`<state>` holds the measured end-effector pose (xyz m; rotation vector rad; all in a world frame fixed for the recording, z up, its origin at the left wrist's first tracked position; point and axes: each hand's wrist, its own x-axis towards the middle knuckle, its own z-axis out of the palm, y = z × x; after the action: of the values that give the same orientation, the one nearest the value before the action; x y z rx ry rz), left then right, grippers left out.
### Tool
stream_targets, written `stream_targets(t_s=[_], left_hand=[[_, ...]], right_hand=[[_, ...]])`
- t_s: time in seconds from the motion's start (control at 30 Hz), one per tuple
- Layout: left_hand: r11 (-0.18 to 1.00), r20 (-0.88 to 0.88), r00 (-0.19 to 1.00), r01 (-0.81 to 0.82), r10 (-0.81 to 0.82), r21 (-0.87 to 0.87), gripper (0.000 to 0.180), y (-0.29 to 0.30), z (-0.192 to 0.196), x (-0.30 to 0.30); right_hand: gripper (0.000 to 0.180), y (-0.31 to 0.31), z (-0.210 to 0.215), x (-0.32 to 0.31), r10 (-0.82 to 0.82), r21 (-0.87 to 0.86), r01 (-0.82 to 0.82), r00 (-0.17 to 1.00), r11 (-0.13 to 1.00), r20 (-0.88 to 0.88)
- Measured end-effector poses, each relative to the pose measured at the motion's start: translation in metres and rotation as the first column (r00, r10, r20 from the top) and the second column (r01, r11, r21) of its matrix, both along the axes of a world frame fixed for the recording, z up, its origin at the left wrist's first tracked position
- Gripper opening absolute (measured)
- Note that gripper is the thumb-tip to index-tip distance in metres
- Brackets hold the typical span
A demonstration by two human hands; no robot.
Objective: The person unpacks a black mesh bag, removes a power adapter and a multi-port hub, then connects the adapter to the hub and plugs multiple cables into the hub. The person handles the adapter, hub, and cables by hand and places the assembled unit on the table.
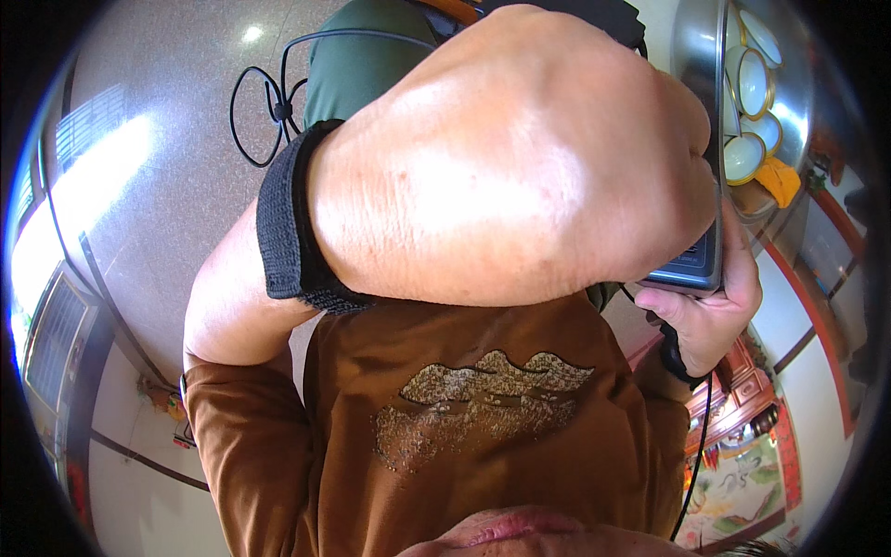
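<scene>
My left hand (520, 167) fills the middle of the head view, its back turned up and a black strap (290, 223) around the wrist. Its fingers curl down at the right, beside a dark flat box-shaped device (698, 265). What those fingers hold, if anything, is hidden beneath the hand. At the right, my right hand (719, 306) grips the device by its near end, thumb in front and fingers along the outer side. Most of the device lies behind my left hand. A dark band sits on the right wrist too.
A shiny metal tray (796, 84) at the far right holds several white bowls (748, 82) with gold rims. A yellow cloth (780, 181) lies beside them. A looped black cable (278, 111) hangs over the speckled floor (186, 148), next to a green trouser leg (348, 74).
</scene>
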<state>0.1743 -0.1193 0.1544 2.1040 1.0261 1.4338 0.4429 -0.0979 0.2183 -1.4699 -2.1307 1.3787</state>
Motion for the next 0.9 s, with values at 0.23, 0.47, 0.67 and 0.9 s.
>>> stream_targets(t_s=[0.23, 0.47, 0.67, 0.9], left_hand=[[0.997, -0.172, 0.985, 0.012, -0.025, -0.074, 0.020, -0.002, 0.009, -0.004], [0.982, 0.303, 0.952, 0.094, -0.042, -0.161, 0.016, 0.001, -0.002, 0.004], [0.975, 0.587, 0.806, 0.188, -0.084, -0.119, 0.013, 0.011, -0.009, 0.014], [0.910, 0.628, 0.761, 0.361, -0.161, -0.205, 0.014, 0.011, -0.013, 0.021]], right_hand=[[0.097, 0.006, -0.003, 0.006, 0.009, -0.097, -0.015, 0.998, 0.995, -0.062], [0.108, 0.006, -0.015, 0.029, -0.184, -0.411, 0.072, 0.953, 0.909, -0.239], [0.096, 0.001, -0.047, 0.050, -0.262, -0.371, 0.152, 0.927, 0.916, -0.269], [0.060, 0.002, -0.042, 0.030, -0.350, -0.506, 0.326, 0.935, 0.799, 0.051]])
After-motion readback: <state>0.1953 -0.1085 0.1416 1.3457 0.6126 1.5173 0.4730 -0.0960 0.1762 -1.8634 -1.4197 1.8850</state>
